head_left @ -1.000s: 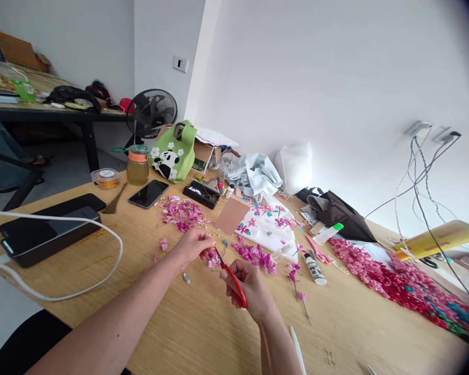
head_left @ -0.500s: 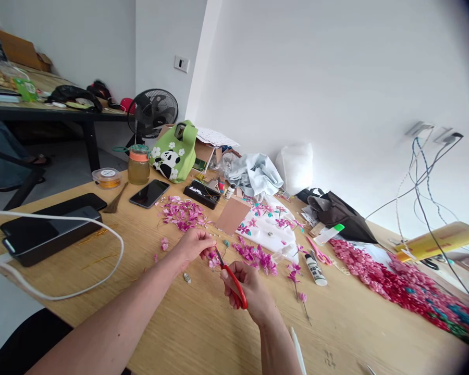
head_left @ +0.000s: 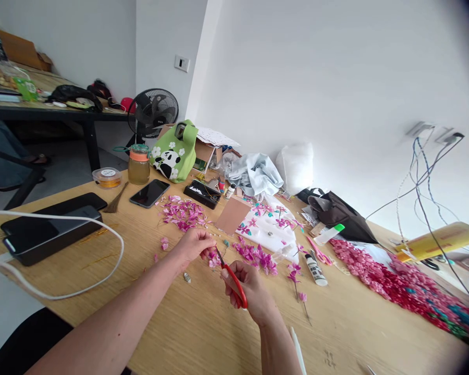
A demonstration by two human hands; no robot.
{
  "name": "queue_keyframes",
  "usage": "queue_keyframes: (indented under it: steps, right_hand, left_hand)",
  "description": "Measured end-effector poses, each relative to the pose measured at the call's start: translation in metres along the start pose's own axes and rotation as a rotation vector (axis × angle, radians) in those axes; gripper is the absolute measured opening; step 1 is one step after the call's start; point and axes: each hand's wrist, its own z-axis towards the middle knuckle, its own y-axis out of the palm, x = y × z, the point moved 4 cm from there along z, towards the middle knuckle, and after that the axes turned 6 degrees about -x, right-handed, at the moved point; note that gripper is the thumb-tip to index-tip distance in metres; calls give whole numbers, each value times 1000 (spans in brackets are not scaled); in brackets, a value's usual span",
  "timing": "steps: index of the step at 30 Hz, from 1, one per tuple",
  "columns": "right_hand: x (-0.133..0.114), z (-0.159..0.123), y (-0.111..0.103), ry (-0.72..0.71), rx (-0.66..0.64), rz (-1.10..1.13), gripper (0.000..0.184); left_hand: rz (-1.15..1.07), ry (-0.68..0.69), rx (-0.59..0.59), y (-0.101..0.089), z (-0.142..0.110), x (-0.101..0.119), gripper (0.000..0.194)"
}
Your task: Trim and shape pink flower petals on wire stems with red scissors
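Observation:
My right hand [head_left: 244, 286] is wrapped around a pair of red-handled scissors [head_left: 237, 284], whose dark blades point up and left. The blade tips reach close to the fingers of my left hand [head_left: 198, 245]. Those fingers are pinched together on something too small to make out. Just under the left fingertips is a pink flower [head_left: 213, 260]; whether it is held or lies on the table I cannot tell. A heap of loose magenta petals [head_left: 183, 213] lies beyond my left hand, and a row of magenta flowers [head_left: 256, 256] beyond the right.
On the wooden table [head_left: 203, 323] lie a brown card [head_left: 233, 215], a white cloth [head_left: 266, 234], a glue bottle [head_left: 316, 270] and pink scissors [head_left: 319, 251]. At left are a phone [head_left: 149, 194], a jar [head_left: 139, 165] and a white cable [head_left: 117, 239]. Red and pink strands [head_left: 398, 281] spread at right.

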Motion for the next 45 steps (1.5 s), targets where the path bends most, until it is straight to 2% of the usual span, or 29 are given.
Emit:
queue_keyframes:
  steps: [45]
  right_hand:
    - [-1,0,0,-1,3,-3,42]
  left_hand:
    - [15,-2,2,1,-2,2,18]
